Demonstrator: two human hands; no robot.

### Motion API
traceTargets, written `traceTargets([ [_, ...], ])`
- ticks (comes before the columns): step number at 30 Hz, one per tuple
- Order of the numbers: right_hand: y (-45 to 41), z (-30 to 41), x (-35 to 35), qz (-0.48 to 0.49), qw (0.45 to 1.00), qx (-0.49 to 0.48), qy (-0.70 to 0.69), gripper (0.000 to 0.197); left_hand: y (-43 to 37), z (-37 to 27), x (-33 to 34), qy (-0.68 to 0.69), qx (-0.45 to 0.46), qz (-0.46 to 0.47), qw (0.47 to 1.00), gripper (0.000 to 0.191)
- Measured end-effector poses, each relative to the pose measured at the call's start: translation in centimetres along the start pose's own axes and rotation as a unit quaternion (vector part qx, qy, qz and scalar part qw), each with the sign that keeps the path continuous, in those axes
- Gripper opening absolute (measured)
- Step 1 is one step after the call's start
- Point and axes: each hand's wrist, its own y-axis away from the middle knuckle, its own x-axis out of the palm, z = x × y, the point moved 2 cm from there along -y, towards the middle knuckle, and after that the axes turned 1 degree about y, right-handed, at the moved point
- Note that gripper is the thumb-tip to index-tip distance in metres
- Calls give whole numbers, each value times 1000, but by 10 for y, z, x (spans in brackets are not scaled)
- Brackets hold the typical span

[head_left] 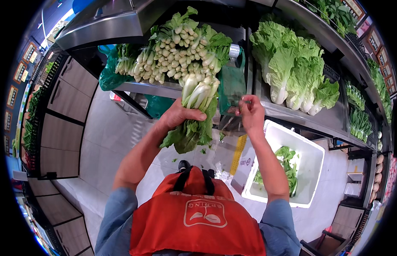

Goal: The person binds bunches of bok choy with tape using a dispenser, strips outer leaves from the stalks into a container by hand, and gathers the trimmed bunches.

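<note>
My left hand (pixel 182 114) grips a bunch of leafy greens (pixel 198 96), its pale stem ends up and its leaves hanging down. My right hand (pixel 252 112) is raised to the right of the bunch, fingers curled with their tips drawn together. Whether something small sits between those fingertips is too blurred to tell. Just beyond it stands a green see-through plastic container (pixel 230 84) at the edge of the steel display counter (pixel 147 88). Similar greens (pixel 177 51) are heaped behind, their cut stem ends facing me.
Large leafy cabbages (pixel 291 67) stand on the right counter. Below, a white foam box (pixel 310 179) on the floor holds loose leaves (pixel 289 166). A green plastic bag (pixel 109 70) hangs at the counter's left corner. Wood-grain cabinets (pixel 62 124) line the left, and leaf scraps (pixel 203 151) dot the floor.
</note>
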Motion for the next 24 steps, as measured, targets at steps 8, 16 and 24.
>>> traceTargets([
  [8, 140, 28, -15, 53, 999, 8, 5, 19, -31, 2, 17, -167, 49, 61, 983, 59],
  [16, 178, 71, -20, 129, 989, -58, -39, 16, -44, 17, 69, -524, 123, 57, 841, 54],
  [24, 81, 39, -40, 4, 944, 77, -320, 14, 4, 64, 129, -789, 130, 146, 582, 22],
])
